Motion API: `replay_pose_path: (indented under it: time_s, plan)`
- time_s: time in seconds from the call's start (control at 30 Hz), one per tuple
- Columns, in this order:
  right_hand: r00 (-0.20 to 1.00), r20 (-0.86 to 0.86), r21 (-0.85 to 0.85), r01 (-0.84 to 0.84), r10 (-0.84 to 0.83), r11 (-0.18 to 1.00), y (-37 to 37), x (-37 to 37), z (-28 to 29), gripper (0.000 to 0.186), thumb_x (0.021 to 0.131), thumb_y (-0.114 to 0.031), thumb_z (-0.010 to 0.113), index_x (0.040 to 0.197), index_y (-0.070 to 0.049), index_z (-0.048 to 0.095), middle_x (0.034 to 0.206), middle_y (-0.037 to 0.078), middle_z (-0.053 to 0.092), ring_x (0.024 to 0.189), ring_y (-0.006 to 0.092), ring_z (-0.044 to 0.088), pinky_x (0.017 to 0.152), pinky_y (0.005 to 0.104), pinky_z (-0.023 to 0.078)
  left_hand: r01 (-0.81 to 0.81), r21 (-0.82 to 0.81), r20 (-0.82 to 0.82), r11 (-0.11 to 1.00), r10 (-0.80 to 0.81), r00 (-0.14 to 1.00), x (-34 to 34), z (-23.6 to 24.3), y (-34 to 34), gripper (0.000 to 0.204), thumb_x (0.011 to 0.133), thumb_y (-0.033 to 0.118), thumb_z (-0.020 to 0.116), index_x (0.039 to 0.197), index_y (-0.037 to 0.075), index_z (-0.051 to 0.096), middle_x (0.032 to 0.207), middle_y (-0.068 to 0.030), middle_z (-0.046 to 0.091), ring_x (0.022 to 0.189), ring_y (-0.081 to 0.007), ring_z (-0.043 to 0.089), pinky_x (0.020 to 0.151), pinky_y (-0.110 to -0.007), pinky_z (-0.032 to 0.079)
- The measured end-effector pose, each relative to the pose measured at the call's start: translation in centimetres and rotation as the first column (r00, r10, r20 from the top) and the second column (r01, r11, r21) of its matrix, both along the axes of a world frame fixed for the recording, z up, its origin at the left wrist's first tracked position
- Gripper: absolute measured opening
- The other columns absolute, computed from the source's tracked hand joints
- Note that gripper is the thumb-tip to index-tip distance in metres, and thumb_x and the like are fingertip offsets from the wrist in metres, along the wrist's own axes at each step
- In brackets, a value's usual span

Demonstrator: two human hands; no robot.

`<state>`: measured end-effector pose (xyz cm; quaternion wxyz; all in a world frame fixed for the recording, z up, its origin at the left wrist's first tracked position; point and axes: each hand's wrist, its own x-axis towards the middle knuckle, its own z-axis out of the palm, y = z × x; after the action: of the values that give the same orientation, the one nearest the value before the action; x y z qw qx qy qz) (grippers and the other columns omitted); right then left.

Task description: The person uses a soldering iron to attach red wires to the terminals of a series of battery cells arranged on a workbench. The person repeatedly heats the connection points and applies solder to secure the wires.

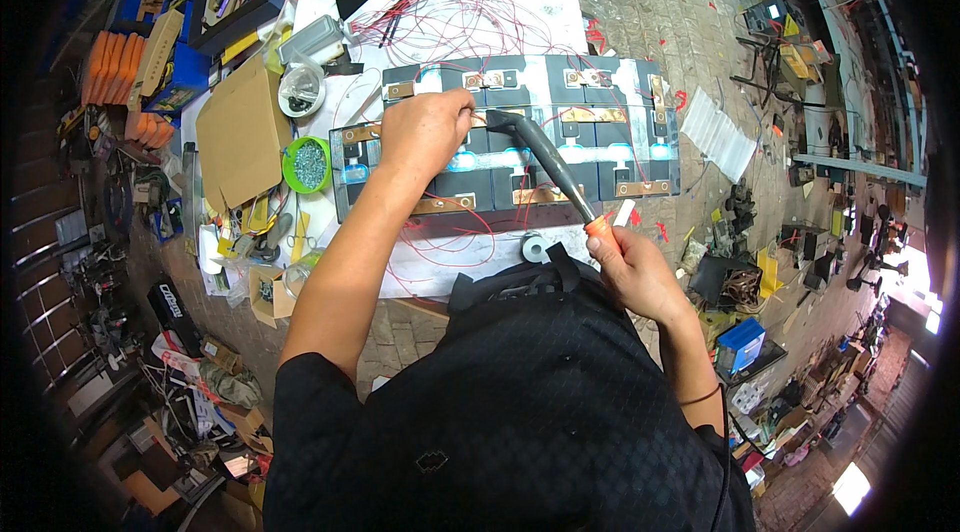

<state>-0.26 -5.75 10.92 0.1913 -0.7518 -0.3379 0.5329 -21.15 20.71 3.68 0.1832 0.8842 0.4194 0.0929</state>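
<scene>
the right hand (640,270) is closed round the orange handle of a long dark tool (552,160). the tool slants up and leftward over a battery pack (490,190), its dark head at the copper-coloured strips near the middle of the pack. the left hand (428,132) is over the upper left part of the pack, fingers curled in and fingertips just beside the tool head; whether it has hold of anything cannot be told.

the pack consists of dark blocks in two rows and lies on a white-covered worktop (430,278) in front of the person. loose red wires (465,17) are tangled behind it and run across it. a green bowl (288,174) of small metal parts stands left of the pack, beside a cardboard piece (243,132). a white roll (535,250) is near the pack's front edge.
</scene>
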Motion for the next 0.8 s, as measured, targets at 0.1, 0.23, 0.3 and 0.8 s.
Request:
replay_pose_path:
  time_s: [0.1, 0.23, 0.3, 0.8]
  plan:
    - [1.000, -0.011, -0.008, 0.005, -0.005, 1.000, 0.05, 0.03, 0.06, 0.046, 0.107, -0.043, 0.060, 0.103, 0.003, 0.065, 0.076, 0.011, 0.062, 0.072, 0.0185, 0.057, 0.068, 0.0391, 0.049, 0.001, 0.000, -0.002, 1.000, -0.001, 1.000, 0.12, 0.16, 0.02, 0.013, 0.092, 0.027, 0.069, 0.100, 0.022, 0.078, 0.082, -0.0088, 0.076, 0.078, -0.0335, 0.073, 0.067, -0.047, 0.057]
    - [1.000, -0.015, -0.014, 0.002, -0.003, 1.000, 0.06, 0.04, 0.14, 0.047, 0.107, -0.044, 0.060, 0.103, 0.003, 0.065, 0.076, 0.011, 0.062, 0.073, 0.0186, 0.057, 0.069, 0.0391, 0.049, 0.000, -0.001, -0.025, 1.000, 0.000, 1.000, 0.19, 0.09, 0.08, 0.013, 0.093, 0.026, 0.069, 0.100, 0.022, 0.078, 0.084, -0.0081, 0.077, 0.079, -0.0332, 0.074, 0.068, -0.047, 0.057]
    - [1.000, -0.014, -0.005, 0.003, -0.003, 1.000, -0.01, 0.04, 0.05, 0.048, 0.107, -0.044, 0.059, 0.102, 0.003, 0.065, 0.076, 0.010, 0.061, 0.073, 0.0180, 0.057, 0.069, 0.0390, 0.049, 0.000, 0.009, -0.022, 1.000, 0.000, 1.000, 0.23, 0.07, 0.10, 0.012, 0.093, 0.026, 0.069, 0.101, 0.022, 0.078, 0.085, -0.0078, 0.077, 0.079, -0.0330, 0.074, 0.068, -0.047, 0.057]
    - [0.996, -0.075, -0.013, 0.047, -0.048, 0.999, 0.05, -0.03, 0.29, 0.046, 0.108, -0.044, 0.059, 0.098, 0.000, 0.063, 0.073, 0.001, 0.054, 0.070, 0.0111, 0.048, 0.062, 0.0345, 0.043, -0.007, 0.013, -0.028, 1.000, 0.007, 1.000, 0.31, 0.06, -0.02, 0.013, 0.094, 0.027, 0.069, 0.102, 0.022, 0.078, 0.086, -0.0070, 0.077, 0.080, -0.0330, 0.074, 0.069, -0.047, 0.057]
